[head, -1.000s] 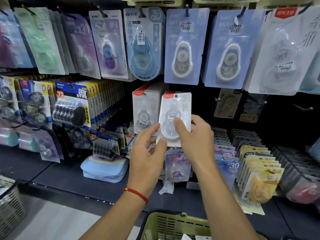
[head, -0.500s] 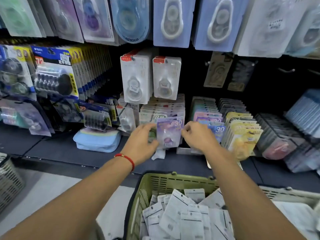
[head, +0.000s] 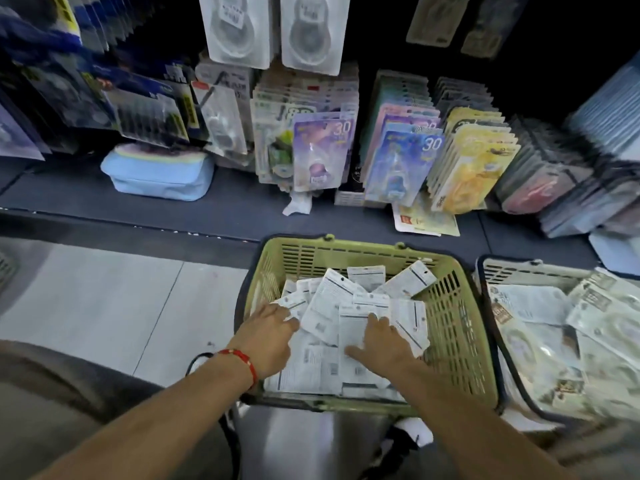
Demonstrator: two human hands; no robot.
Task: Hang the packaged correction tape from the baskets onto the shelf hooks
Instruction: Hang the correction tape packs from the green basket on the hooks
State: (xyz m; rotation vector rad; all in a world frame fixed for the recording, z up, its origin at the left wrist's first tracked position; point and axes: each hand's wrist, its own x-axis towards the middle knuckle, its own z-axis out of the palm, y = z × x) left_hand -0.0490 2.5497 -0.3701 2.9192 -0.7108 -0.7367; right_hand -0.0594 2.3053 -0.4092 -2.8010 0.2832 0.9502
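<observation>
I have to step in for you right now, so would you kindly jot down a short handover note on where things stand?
Left hand: in the green basket, fingers spread on the packs, nothing gripped yet.
Right hand: flat on a face-down pack in the same basket, not gripping it.
Stock: a loose pile of correction tape packs fills the green basket; more sits in the second basket to its right.
Done: two white packs hang on the hooks above.
Left: pick up a pack and hang it; both baskets remain well filled.
</observation>
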